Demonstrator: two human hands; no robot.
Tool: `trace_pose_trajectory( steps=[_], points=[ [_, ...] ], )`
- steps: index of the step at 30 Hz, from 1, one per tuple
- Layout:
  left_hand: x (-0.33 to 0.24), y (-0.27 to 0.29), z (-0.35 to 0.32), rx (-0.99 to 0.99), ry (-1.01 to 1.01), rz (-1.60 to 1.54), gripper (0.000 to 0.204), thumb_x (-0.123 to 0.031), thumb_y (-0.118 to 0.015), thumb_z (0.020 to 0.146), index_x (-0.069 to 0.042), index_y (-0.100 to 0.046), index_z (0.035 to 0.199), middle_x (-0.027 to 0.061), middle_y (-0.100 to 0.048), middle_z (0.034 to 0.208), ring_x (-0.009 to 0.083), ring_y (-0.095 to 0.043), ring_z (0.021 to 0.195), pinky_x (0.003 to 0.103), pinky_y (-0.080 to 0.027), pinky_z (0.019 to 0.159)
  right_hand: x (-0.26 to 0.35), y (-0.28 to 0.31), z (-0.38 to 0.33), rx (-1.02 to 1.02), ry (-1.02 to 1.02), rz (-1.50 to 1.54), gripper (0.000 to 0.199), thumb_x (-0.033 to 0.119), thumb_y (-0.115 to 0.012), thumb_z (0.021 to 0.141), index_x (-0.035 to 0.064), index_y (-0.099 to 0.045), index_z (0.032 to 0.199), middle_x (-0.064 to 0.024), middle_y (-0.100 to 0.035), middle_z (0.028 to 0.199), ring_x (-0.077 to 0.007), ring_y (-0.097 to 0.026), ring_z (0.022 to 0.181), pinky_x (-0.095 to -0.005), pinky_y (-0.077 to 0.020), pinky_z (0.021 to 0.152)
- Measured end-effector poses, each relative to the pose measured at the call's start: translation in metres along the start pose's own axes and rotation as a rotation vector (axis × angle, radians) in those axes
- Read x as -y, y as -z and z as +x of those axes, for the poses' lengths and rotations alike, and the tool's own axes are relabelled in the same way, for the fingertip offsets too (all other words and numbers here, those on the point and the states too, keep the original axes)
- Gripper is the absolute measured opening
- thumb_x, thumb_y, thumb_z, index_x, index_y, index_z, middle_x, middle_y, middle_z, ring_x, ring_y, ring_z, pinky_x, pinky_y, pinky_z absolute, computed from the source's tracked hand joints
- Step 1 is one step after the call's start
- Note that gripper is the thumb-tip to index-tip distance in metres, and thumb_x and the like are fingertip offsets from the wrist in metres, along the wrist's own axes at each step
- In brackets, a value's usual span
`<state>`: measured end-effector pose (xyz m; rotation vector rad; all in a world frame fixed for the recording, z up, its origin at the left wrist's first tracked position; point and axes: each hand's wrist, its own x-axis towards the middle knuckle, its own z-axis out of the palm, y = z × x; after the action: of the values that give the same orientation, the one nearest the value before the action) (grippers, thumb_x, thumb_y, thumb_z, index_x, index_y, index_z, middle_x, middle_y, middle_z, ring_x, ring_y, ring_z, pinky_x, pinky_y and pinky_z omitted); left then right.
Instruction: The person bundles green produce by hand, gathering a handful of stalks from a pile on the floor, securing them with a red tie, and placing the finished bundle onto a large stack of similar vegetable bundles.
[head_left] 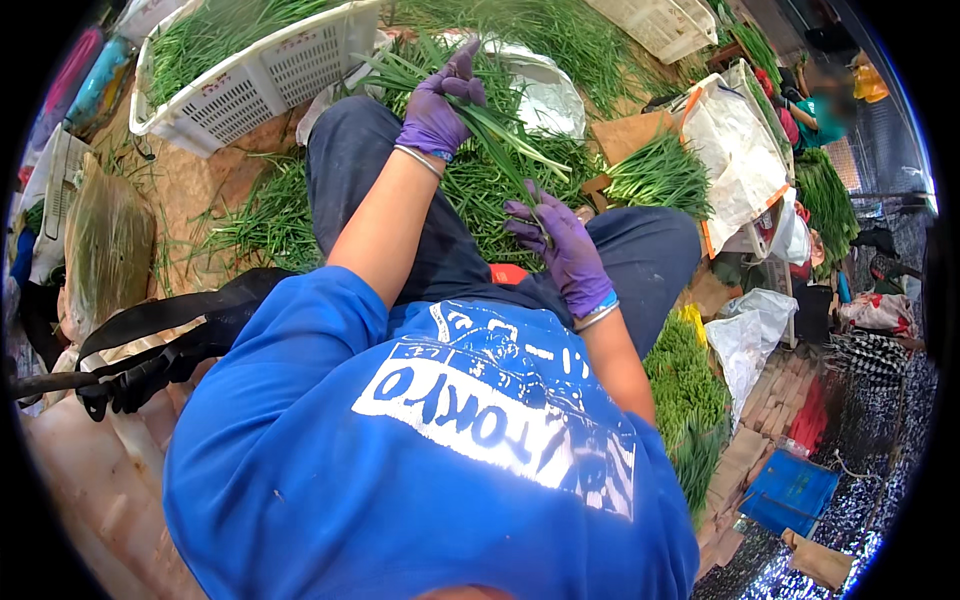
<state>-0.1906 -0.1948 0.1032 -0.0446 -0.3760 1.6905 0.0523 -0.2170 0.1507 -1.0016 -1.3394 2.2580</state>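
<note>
Both of my hands wear purple gloves. My left hand (440, 108) is raised above my left thigh, closed around a small bunch of green chives (515, 146). Their pale ends point right, and their leaves fan out to the left behind the hand. Lower and to the right, my right hand (565, 245) has curled fingers with a thin dark green leaf running between them. A loose pile of chives (480, 205) lies on the ground between my legs, below both hands.
A white slatted crate (270, 85) with greens stands at the far left. A neat chive bundle (660, 175) lies beyond my right knee, near a white sack (735, 150). More greens (685, 390) lie to my right. A black strap (180, 315) hangs at my left. Another person (820, 120) is at the far right.
</note>
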Motion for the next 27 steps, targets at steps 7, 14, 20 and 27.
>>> trace_pose_trajectory(
  steps=[7, 14, 20, 27],
  points=[
    [0.004, 0.001, -0.003, -0.106, -0.088, 0.201, 0.036, -0.006, -0.035, 0.084, -0.004, -0.045, 0.119, 0.0005, -0.062, 0.080, 0.0026, -0.042, 0.045, 0.027, -0.048, 0.062, -0.013, 0.001, 0.011, -0.143, 0.174, -0.107, 0.026, 0.016, -0.045, 0.088, -0.0055, -0.055, 0.097, -0.0128, -0.061, 0.094, -0.0170, -0.061, 0.076, -0.0271, -0.0480, 0.075],
    [0.001, 0.005, -0.005, -0.092, -0.057, 0.183, 0.034, -0.011, -0.036, 0.086, -0.005, -0.047, 0.118, -0.0007, -0.063, 0.073, 0.0014, -0.036, 0.036, 0.022, -0.040, 0.049, -0.032, 0.002, 0.012, -0.347, 0.312, -0.215, 0.023, 0.014, -0.049, 0.085, -0.0070, -0.057, 0.089, -0.0119, -0.063, 0.081, -0.0144, -0.060, 0.070, -0.0234, -0.0474, 0.067],
    [-0.024, 0.005, -0.003, -0.120, -0.212, 0.142, 0.034, -0.016, -0.032, 0.088, -0.006, -0.049, 0.115, -0.0009, -0.063, 0.069, 0.0014, -0.034, 0.033, 0.020, -0.034, 0.044, -0.031, 0.009, 0.000, -0.454, 0.277, -0.275, 0.022, 0.012, -0.048, 0.082, -0.0071, -0.058, 0.086, -0.0105, -0.063, 0.077, -0.0126, -0.060, 0.070, -0.0227, -0.0462, 0.065],
    [-0.041, -0.008, -0.010, -0.176, -0.353, 0.053, 0.034, -0.019, -0.028, 0.088, -0.008, -0.056, 0.105, -0.0044, -0.062, 0.065, 0.0021, -0.038, 0.035, 0.023, -0.040, 0.048, -0.047, 0.050, -0.001, -0.493, 0.026, -1.294, 0.040, 0.026, -0.055, 0.078, -0.0023, -0.051, 0.106, -0.0192, -0.057, 0.097, -0.0292, -0.056, 0.090, -0.0347, -0.0421, 0.082]
  ],
)
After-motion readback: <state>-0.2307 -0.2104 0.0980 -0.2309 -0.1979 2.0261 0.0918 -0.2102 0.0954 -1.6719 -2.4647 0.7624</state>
